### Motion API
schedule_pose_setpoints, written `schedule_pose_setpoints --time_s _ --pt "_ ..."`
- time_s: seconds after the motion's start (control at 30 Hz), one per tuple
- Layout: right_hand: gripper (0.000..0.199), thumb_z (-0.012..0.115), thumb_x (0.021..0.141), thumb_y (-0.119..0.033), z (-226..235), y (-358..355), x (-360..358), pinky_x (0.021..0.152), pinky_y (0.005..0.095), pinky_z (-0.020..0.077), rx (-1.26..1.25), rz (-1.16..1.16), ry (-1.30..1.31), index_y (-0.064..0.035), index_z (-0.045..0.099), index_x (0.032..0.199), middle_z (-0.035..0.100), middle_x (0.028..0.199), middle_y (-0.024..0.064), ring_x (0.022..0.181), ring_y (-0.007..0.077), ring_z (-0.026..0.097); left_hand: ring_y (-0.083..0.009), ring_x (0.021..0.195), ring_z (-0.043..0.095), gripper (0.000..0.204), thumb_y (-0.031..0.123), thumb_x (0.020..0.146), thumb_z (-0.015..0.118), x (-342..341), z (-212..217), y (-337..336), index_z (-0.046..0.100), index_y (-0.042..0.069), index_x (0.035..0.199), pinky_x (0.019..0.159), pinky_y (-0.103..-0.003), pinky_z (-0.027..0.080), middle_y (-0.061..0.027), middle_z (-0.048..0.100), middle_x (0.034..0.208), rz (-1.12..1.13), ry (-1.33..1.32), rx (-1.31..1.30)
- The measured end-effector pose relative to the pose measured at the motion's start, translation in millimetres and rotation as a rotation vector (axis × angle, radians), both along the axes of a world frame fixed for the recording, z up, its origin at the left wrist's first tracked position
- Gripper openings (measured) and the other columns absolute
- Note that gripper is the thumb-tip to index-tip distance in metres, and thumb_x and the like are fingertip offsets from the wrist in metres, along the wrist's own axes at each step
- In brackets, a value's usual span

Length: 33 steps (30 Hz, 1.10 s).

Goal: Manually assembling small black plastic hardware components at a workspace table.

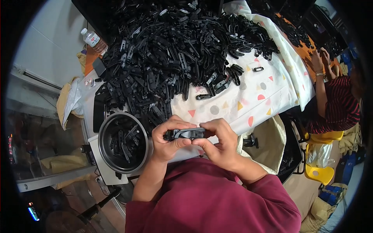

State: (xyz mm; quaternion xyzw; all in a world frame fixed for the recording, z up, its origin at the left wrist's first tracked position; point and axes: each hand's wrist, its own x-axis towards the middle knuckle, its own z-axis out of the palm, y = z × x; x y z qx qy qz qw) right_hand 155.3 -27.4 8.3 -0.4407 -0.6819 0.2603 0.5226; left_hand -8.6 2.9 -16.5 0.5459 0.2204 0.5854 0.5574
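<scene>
Just above my lap, a black and grey elongated plastic part (190, 134) is pinched between my two hands. My left hand (165, 141) grips its left end, thumb below and fingers above. At its right end, the thumb and fingers of my right hand (220, 143) close on it. Beyond my hands, a large heap of similar black plastic parts (167, 54) covers much of the table. To the left of my left hand stands a round metal bowl (101, 145) with several such parts inside.
A patterned white tablecloth (229, 101) covers the table. A plastic bottle (93, 40) stands at the far left, and a dark flat device (99, 110) lies by the bowl. An open pale sack (272, 143) is at my right. A co-worker (334, 97) sits further right near yellow stools (319, 173).
</scene>
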Motion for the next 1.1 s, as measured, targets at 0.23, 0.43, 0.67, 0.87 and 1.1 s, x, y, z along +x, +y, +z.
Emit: schedule_pose_setpoints --time_s 0.23,0.43,0.67,0.87,1.1 --pt "0.032 0.075 0.069 -0.016 -20.7 28.2 3.4 0.054 0.0309 0.0469 -0.128 0.199 -0.198 -0.0013 0.057 0.091 0.056 0.085 0.0105 0.067 0.0226 0.058 -0.0224 0.081 0.06 0.033 0.009 0.069 0.074 -42.5 12.8 -21.7 0.061 -0.001 0.098 0.072 -0.032 0.047 -0.0129 0.062 0.09 0.306 0.507 -0.086" --pt "0.022 0.061 0.073 -0.011 -83.1 94.5 32.2 0.065 0.038 0.0478 -0.162 -0.163 -0.736 -0.0024 0.057 0.093 0.056 0.094 0.0137 0.082 0.0315 0.058 -0.0306 0.085 0.054 0.043 0.021 0.07 0.071 -113.7 32.4 -35.8 0.058 0.003 0.107 0.077 -0.039 0.043 -0.0124 0.059 0.089 0.947 1.535 -0.097" --pt "0.017 0.061 0.079 -0.011 -61.6 82.8 14.1 0.056 0.0323 0.046 -0.466 -0.133 -0.44 -0.0017 0.055 0.091 0.062 0.085 0.0104 0.068 0.0246 0.059 -0.0272 0.079 0.057 0.015 0.018 0.071 0.068 -23.9 -5.9 47.6 0.065 0.007 0.079 0.071 -0.036 0.045 -0.0071 0.061 0.078 0.78 1.38 0.236" --pt "0.022 0.057 0.086 -0.012 -57.0 57.1 34.1 0.053 0.0213 0.0429 -0.768 0.019 0.412 -0.0017 0.053 0.105 0.06 0.086 0.0025 0.069 0.008 0.053 -0.031 0.078 0.06 0.022 0.015 0.072 0.066 0.0 -33.6 90.5 0.051 0.007 0.086 0.067 -0.041 0.047 -0.0132 0.063 0.077 0.674 1.781 0.075" --pt "0.025 0.053 0.089 -0.011 -33.7 41.9 36.3 0.051 0.0209 0.0455 -0.686 0.198 0.579 0.0013 0.054 0.111 0.059 0.076 0.0054 0.062 0.0101 0.055 -0.0039 0.064 0.05 0.016 0.022 0.081 0.064 -6.6 9.5 55.5 0.063 0.007 0.087 0.056 -0.018 0.039 0.0031 0.059 0.074 -0.095 0.345 -0.79"
